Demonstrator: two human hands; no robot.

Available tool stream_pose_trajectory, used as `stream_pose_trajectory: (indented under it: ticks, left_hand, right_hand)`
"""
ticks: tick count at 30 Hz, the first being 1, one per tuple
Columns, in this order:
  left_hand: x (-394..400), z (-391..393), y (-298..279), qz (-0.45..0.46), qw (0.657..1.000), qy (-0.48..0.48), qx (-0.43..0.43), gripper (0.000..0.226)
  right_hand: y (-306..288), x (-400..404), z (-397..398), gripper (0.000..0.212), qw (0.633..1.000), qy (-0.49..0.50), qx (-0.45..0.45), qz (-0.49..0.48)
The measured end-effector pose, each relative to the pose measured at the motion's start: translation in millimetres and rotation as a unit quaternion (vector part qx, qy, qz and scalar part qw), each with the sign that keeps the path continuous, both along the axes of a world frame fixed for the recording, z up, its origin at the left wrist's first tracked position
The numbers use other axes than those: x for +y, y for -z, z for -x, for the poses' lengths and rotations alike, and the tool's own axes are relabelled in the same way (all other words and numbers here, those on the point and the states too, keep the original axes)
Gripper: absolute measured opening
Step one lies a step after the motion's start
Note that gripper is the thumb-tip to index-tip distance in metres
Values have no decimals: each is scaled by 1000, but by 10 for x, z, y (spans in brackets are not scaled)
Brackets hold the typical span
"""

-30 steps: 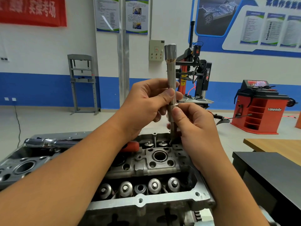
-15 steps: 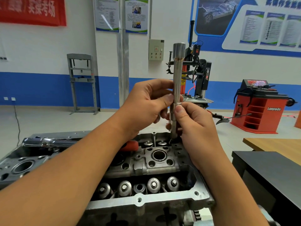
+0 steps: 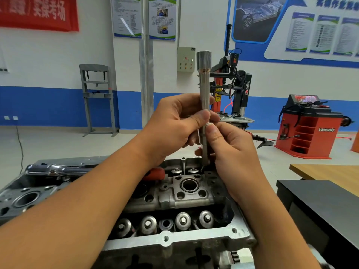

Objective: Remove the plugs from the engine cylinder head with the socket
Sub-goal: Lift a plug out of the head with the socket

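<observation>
Long spark plug socket [image 3: 204, 88] stands upright over the far right corner of the cylinder head [image 3: 174, 200], wide drive end on top, lower end down at the head casting behind the right hand. Can't tell if the tip is seated in a plug well, the hand hides it.

Left hand [image 3: 174, 129]: fingers curled round the socket shaft from the left, thumb pressed across the front of it at mid-height.

Right hand [image 3: 231, 150]: just below the left, thumb and forefinger pinching the shaft, remaining fingers curled in behind it. The two thumbs nearly touch.

No plug itself visible; can't tell whether one sits inside the socket.

Cylinder head fills the lower frame. One open round bore [image 3: 189, 185] in the middle casting, just near-left of the socket's foot. Row of valve spring retainers [image 3: 182, 220] along the near edge of the head, two more at the far edge next to the socket's base.

Chrome ratchet wrench [image 3: 56, 169] lies across the far left of the head, its red grip [image 3: 155, 173] poking out from under the left forearm, well apart from the socket.

Right of the head: dark bench top [image 3: 318, 202], wooden table [image 3: 330, 173] behind it. Beyond the head on the floor: red Lanpody wheel balancer [image 3: 308, 129] to the right, tyre changer [image 3: 237, 90] straight behind the socket, grey shop press frame [image 3: 97, 98] to the left.
</observation>
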State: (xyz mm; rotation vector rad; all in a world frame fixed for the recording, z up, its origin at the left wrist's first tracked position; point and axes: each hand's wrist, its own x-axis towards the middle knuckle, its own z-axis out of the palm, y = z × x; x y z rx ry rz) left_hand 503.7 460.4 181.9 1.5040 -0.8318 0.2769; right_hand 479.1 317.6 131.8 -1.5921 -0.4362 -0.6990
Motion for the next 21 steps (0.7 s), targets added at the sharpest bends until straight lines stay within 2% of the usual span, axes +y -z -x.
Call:
stream_pose_trajectory:
  ticks: [4, 6, 8, 10, 13, 16, 20, 21]
  left_hand:
    - [8, -15, 3, 12, 999, -43, -13, 20]
    - [24, -28, 2, 18, 998, -65, -12, 33]
    - [28, -24, 3, 20, 997, -70, -5, 43]
    - [25, -18, 6, 5, 999, -51, 3, 36]
    - [19, 4, -6, -12, 1000, -2, 11, 15]
    - [26, 7, -15, -5, 1000, 1, 13, 16]
    - [35, -8, -12, 18, 1000, -22, -4, 8]
    - [34, -12, -4, 20, 999, -38, -10, 16]
  right_hand:
    - [-15, 3, 16, 25, 998, -21, 20, -62]
    - [-9, -20, 20, 26, 996, -27, 23, -85]
    - [11, -43, 9, 26, 998, 1, 18, -59]
    - [21, -42, 4, 24, 999, 24, 10, -30]
    - [20, -32, -1, 10, 1000, 1, 2, -12]
    - [1, -28, 10, 6, 1000, -7, 2, 9]
    - [-9, -7, 36, 2, 1000, -7, 11, -12]
    - [-2, -10, 36, 8, 1000, 2, 11, -17]
